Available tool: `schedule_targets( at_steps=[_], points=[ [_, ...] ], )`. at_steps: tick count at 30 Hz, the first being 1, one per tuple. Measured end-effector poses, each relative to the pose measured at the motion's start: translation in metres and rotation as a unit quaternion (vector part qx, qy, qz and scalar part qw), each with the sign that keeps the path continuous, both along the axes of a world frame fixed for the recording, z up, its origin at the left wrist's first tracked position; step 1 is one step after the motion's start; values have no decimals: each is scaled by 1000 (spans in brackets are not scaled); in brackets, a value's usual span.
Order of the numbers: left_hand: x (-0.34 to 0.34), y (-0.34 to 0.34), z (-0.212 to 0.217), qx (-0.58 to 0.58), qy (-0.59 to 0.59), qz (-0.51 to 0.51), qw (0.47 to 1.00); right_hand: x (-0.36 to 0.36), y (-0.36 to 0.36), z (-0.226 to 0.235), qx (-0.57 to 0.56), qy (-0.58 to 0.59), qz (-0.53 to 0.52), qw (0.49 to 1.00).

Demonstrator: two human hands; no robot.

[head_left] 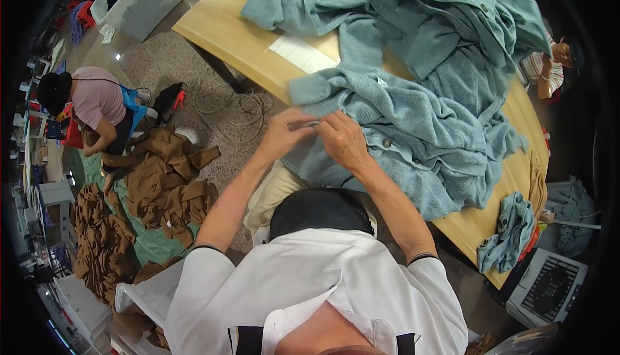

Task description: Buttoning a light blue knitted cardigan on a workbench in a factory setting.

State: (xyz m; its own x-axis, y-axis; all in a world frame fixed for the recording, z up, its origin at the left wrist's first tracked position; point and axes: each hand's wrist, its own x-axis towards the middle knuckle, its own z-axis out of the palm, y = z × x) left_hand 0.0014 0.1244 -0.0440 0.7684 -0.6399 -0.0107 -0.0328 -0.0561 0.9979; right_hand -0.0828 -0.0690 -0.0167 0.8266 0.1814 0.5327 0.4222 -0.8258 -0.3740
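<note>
A blue-green knitted cardigan [413, 119] lies crumpled over the near edge of the table, its buttons partly showing. At its left edge, beside a ribbed part, my left hand [284, 135] is closed in a pinch, thumb and forefinger meeting on the knit. Close against it, my right hand [342, 139] has its fingers curled and pressed together on the same edge. The exact bit of fabric between the fingertips is hidden. Beyond lies a heap of like blue-green cardigans [400, 6], some with brown buttons.
A white paper sheet [302, 54] lies on the wooden table [226, 19]. Another blue-green garment [507, 232] hangs at its right corner. Brown garments [165, 181] are piled on green sheeting at left, near a bending person [100, 100]. Another person [549, 68] is at right.
</note>
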Motion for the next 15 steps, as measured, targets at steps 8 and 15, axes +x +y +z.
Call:
schedule_targets(
  at_steps=[8,15],
  points=[
    [1,-5,0,10,-39,32,999,2,0,-4,-16,-24,-5,1000],
    [-18,-15,-6,5,-180,145,973,1,6,-9,39,-44,-53,997]
  ],
)
